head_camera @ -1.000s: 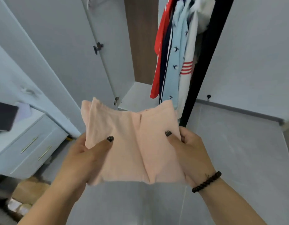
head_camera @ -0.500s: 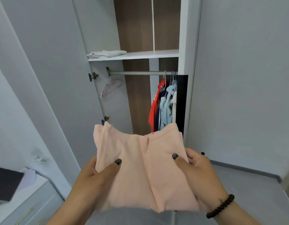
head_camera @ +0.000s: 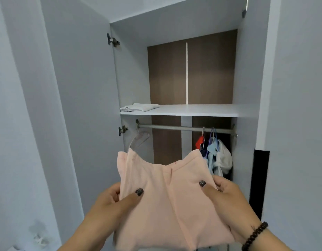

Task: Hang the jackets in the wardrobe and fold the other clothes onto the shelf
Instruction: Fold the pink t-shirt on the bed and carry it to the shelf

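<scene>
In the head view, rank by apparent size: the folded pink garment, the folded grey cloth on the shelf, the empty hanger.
1. Folded pink garment, though nearest the camera.
2. Folded grey cloth.
3. Empty pale hanger, looks similar; unsure.

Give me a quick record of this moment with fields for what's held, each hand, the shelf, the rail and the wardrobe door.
held: folded pink garment, in front of the open wardrobe, below shelf level
left hand: grips the garment's left edge, thumb on top
right hand: grips the right edge, thumb on top
shelf: one folded pale garment at its left end
rail: empty hanger at left, hung clothes at right
door: open, at left
</scene>
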A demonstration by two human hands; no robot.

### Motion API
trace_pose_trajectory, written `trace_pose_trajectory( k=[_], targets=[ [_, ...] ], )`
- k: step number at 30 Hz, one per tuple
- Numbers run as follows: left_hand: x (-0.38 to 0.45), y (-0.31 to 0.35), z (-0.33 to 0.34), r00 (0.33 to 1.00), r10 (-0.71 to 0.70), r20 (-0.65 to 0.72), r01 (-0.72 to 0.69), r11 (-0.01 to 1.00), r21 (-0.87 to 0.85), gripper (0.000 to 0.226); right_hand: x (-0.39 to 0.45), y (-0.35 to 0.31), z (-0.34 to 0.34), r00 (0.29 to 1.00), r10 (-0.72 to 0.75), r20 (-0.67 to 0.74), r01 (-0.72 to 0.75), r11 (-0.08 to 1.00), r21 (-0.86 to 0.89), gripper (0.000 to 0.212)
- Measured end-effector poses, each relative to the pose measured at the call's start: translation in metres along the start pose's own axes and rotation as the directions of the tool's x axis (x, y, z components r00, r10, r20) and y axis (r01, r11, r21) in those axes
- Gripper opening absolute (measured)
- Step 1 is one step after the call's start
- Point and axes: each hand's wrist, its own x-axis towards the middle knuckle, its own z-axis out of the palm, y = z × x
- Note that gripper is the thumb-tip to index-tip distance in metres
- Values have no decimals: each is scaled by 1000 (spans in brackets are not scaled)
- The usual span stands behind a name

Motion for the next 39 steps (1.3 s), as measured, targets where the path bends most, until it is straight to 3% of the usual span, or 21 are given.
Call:
trace_pose_trajectory(
  k=[9, 17, 23, 33, 39],
  targets=[
    [105, 37, -98, 993, 91, 71, -97, 992, 76, 21, 112, -70, 68, 973, -209, -100, 198, 974, -110, 16],
    [207, 60, -127, 987, 153, 53, -156, 986, 52, 21, 259, -108, 91, 941, -323, -100, 288, 921, -263, 30],
    [309, 73, -107, 976, 216, -36, -217, 976, -24, 18, 398, -142, 99, 891, -455, -7, 369, 731, -574, 42],
    [511, 121, -80, 971, 186, -150, -210, 963, -167, 19, 645, -202, 137, 816, -568, 103, 454, 520, -724, 33],
    [588, 136, -80, 967, 199, -157, -226, 956, -185, 19, 751, -207, 175, 782, -617, 86, 406, 401, -821, 27]
  ],
)
